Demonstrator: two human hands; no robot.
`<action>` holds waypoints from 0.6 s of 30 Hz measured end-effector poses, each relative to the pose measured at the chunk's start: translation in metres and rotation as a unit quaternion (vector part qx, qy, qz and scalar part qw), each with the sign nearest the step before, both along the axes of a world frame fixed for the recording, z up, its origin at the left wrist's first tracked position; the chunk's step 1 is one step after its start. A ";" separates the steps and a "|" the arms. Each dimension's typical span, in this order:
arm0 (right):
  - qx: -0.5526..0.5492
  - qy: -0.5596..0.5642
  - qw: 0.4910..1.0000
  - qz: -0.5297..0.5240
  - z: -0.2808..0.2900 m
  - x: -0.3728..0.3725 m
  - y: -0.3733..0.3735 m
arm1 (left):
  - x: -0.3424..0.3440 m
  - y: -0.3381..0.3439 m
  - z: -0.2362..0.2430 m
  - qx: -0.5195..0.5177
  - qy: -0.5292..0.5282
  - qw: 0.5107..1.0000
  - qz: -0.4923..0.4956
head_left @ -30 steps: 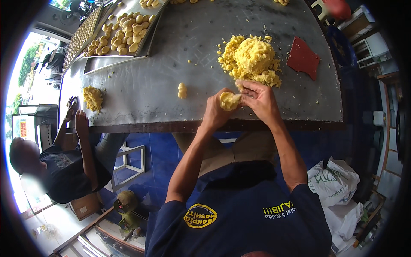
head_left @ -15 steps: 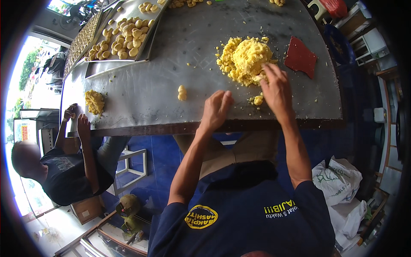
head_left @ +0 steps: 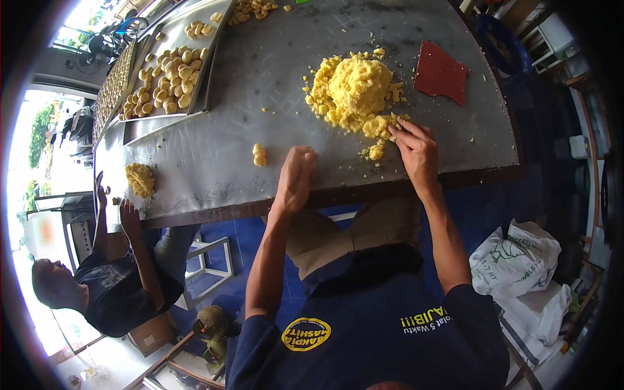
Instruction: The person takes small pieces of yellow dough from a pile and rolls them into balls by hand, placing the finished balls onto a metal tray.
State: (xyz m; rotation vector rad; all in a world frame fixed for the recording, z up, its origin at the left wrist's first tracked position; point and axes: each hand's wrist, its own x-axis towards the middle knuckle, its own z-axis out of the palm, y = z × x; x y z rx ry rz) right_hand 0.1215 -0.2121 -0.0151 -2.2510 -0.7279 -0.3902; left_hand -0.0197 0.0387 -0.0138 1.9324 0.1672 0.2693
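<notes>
A mound of yellow crumbly filling [head_left: 357, 84] lies on the metal-topped table, its loose edge spreading toward me. My right hand [head_left: 417, 153] is at the mound's near right edge, fingertips pinching some of the crumbs. A smaller lump of the filling [head_left: 375, 152] sits just left of that hand. My left hand [head_left: 296, 181] hovers by the table's near edge with its fingers curled closed; anything inside them is hidden. Left of it rest a few small pale yellow balls [head_left: 259, 155], touching one another.
A red flat scraper [head_left: 440, 73] lies right of the mound. Trays of round pale dough pieces [head_left: 172, 78] stand at the far left. Another person [head_left: 107, 286] works at the table's left end beside a small yellow heap [head_left: 140, 180]. White sacks [head_left: 517, 260] lie on the floor at right.
My right hand has drawn some filling out from the mound's near edge. My left hand has turned, its fingers now curled inward. The view has shifted slightly.
</notes>
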 end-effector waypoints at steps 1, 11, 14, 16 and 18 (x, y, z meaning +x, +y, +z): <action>0.001 0.000 1.000 -0.007 -0.001 0.001 0.004 | 0.001 0.001 0.001 0.057 -0.040 0.997 -0.010; 0.009 -0.008 1.000 0.020 -0.006 -0.012 0.005 | -0.015 0.004 0.010 0.264 -0.026 0.947 0.181; 0.029 -0.013 0.999 0.013 -0.008 -0.007 -0.003 | -0.001 0.011 0.037 0.272 0.039 0.952 0.131; 0.067 0.037 0.997 0.017 -0.008 -0.006 -0.008 | 0.017 0.026 0.049 0.270 0.064 0.951 0.137; 0.119 0.138 0.983 0.019 -0.012 -0.005 -0.011 | 0.043 0.038 0.039 0.309 0.040 0.933 0.179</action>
